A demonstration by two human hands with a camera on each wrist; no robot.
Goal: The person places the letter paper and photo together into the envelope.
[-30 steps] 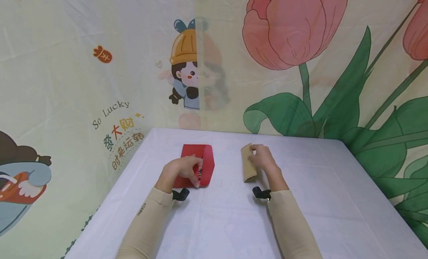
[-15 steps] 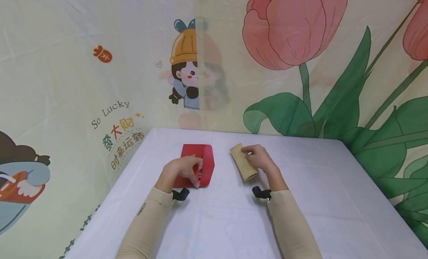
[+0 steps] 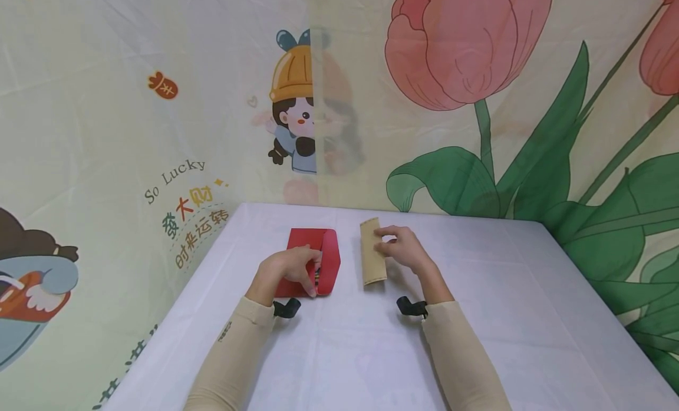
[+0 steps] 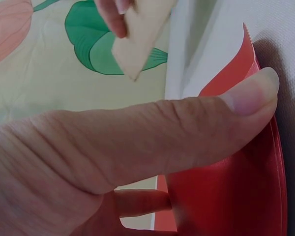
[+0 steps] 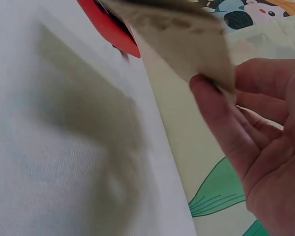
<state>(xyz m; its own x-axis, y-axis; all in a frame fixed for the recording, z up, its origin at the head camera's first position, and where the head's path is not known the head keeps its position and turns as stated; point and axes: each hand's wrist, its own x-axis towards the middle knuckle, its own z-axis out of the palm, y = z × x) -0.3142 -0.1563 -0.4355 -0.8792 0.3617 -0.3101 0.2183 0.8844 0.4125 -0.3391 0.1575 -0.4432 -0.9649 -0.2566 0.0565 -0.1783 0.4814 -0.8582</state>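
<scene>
A red envelope [image 3: 331, 262] lies on the table left of centre, its flap folded out to the right. My left hand [image 3: 289, 266] grips its mouth, spreading it between thumb and fingers; something colourful shows in the slit. In the left wrist view the thumb crosses the red edge [image 4: 226, 196]. To the right, a flat tan piece that looks like folded kraft paper [image 3: 373, 257] is raised over the table, its short edges finely notched. My right hand [image 3: 405, 249] pinches it by its right edge. The right wrist view shows the thumb and fingers on opposite faces of the paper [image 5: 187, 49].
A white cloth covers the table [image 3: 345, 352]. Behind it hangs a printed curtain [image 3: 339, 187] with tulips and cartoon figures. Black wrist mounts sit at both cuffs, the left mount [image 3: 287, 309] close to the envelope's near edge.
The tan paper has moved left toward the envelope and turned, now standing nearly lengthwise and raised. My right hand shifted left with it. My left hand and the envelope have stayed in place.
</scene>
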